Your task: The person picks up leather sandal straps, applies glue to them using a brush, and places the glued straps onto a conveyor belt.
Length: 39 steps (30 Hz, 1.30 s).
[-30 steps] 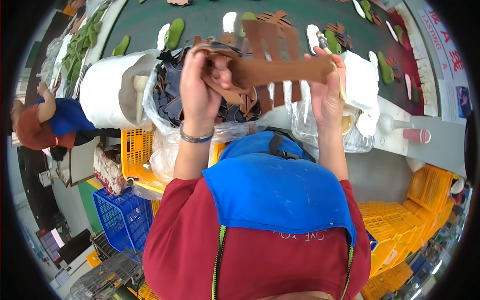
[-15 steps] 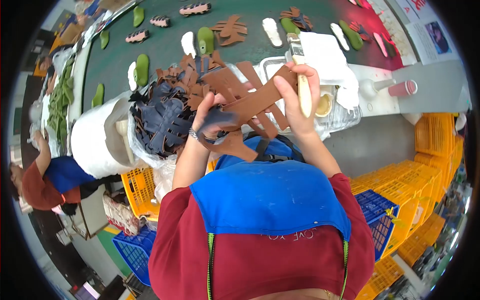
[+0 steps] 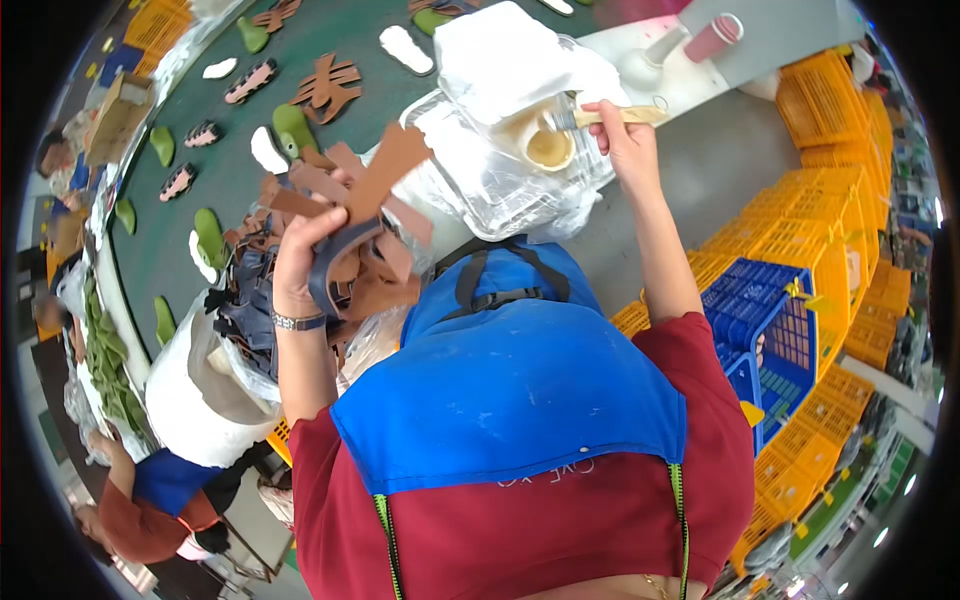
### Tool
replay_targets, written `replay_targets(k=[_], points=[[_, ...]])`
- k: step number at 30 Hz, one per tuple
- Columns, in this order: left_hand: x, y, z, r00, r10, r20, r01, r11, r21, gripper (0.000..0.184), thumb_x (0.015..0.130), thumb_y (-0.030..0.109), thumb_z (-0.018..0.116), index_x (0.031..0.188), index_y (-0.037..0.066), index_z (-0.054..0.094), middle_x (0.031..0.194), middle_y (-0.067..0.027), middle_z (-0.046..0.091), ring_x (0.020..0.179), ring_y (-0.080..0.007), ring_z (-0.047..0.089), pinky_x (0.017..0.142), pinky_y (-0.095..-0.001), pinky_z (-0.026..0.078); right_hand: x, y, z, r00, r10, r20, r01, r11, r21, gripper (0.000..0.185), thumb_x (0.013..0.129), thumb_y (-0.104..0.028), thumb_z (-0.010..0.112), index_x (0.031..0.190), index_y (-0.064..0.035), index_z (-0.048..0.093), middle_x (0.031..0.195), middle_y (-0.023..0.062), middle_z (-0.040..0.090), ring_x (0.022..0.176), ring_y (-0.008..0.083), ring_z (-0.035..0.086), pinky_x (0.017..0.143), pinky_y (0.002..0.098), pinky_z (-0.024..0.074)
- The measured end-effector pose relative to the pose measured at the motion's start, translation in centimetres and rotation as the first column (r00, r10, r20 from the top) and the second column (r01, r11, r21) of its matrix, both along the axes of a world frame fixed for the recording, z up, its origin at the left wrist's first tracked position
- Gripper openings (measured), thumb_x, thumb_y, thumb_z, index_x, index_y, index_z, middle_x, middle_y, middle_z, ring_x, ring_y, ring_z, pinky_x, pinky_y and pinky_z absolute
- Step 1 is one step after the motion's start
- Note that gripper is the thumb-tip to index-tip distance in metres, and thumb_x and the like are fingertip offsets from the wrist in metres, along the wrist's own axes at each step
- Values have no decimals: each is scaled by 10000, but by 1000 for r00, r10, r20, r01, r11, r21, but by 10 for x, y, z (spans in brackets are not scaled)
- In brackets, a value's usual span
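My left hand (image 3: 310, 245) is closed on a brown strappy shoe upper (image 3: 388, 172), with a dark blue strap curving down below the fingers. Underneath lies a heap of brown and dark blue uppers (image 3: 250, 290), partly hidden by the hand. My right hand (image 3: 628, 145) grips a flat paintbrush (image 3: 640, 115) by its pale handle. Its bristle end is over the rim of a small cup (image 3: 550, 150) of cream-coloured paste; I cannot tell whether it touches the paste. The cup stands in a plastic-wrapped clear tray (image 3: 465, 185), beside a white cloth (image 3: 520, 60).
Green soles (image 3: 293, 130), white soles (image 3: 407, 50) and another brown upper (image 3: 325, 88) lie on the green work surface (image 3: 330, 35). A white bucket (image 3: 190, 400) is at left, yellow crates (image 3: 790, 220) and a blue crate (image 3: 765, 320) at right. Another person (image 3: 150, 520) works at far left.
My right hand has moved the brush away from the upper, turned it sideways and brought it to the cup. My left hand keeps the upper, now further left. The view has swung right.
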<state>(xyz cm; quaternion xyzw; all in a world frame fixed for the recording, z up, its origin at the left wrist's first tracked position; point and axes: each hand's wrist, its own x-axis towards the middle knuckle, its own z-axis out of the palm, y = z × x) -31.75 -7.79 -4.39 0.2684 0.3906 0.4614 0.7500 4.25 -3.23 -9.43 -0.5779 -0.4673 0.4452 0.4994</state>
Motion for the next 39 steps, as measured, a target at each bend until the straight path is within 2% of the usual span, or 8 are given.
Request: replay_targets(k=[3, 9, 14, 21, 26, 31, 34, 39], points=[[12, -7, -12, 978, -125, -166, 108, 988, -108, 524, 718, 16, 574, 1202, -46, 385, 981, -95, 554, 881, -167, 547, 799, -259, 422, 18, 4, -50, 935, -73, 348, 82, 997, -10, 305, 808, -297, 561, 754, -11, 649, 544, 50, 564, 488, 108, 522, 486, 252, 416], [28, -5, -4, 953, -209, -218, 185, 975, -126, 514, 722, -6, 563, 1205, -38, 391, 786, -8, 527, 732, -99, 531, 687, -216, 423, 0, 9, -93, 815, -51, 578, 37, 999, 36, 341, 776, -305, 576, 708, 26, 621, 564, 161, 573, 528, 230, 588, 501, 321, 431], [18, -5, -7, 967, -134, -218, 122, 990, -70, 522, 715, 2, 593, 1198, -25, 398, 845, -44, 560, 776, -124, 559, 704, -235, 445, 10, 11, -55, 861, -187, 472, 115, 977, 177, 329, 781, -285, 578, 676, 25, 616, 541, 132, 576, 487, 198, 576, 471, 301, 420], [15, -7, -10, 951, -112, -287, 98, 993, -62, 508, 706, 22, 626, 1169, -25, 423, 922, -93, 584, 822, -150, 574, 748, -254, 453, 24, 0, -100, 936, -145, 320, 176, 982, -71, 315, 791, -257, 549, 636, 10, 611, 503, 56, 563, 450, 113, 529, 445, 268, 401], [15, -4, -5, 934, -170, -315, 160, 985, -59, 491, 696, 30, 625, 1149, -27, 443, 919, -95, 584, 827, -150, 569, 738, -249, 446, 22, -18, -102, 940, -159, -302, 24, 913, -407, 200, 811, -218, 555, 699, -52, 555, 513, 13, 482, 398, 64, 383, 390, 177, 317], [24, 5, -8, 856, -319, -408, 319, 945, -69, 486, 685, 42, 621, 1141, -13, 461, 930, -94, 584, 833, -144, 560, 743, -240, 433, 23, -6, -36, 398, -151, -905, -182, 954, -239, 195, 855, -220, 518, 780, -43, 549, 549, -33, 415, 439, 43, 317, 394, 147, 282], [45, 7, 7, 839, -395, -375, 407, 912, -49, 474, 676, 50, 617, 1126, -15, 480, 938, -90, 590, 820, -127, 557, 738, -231, 426, -1, -5, 25, 566, 75, -821, -195, 980, -46, 211, 861, -213, 505, 839, -15, 575, 549, -24, 448, 453, 37, 343, 427, 150, 293], [58, 12, 10, 788, -483, -382, 515, 857, -19, 479, 678, 53, 608, 1134, -17, 478, 944, -99, 598, 821, -131, 567, 745, -237, 433, -39, -10, 78, 933, 327, -147, -298, 935, 190, 220, 856, -211, 507, 814, -17, 602, 562, -30, 491, 494, 21, 392, 444, 165, 299]])
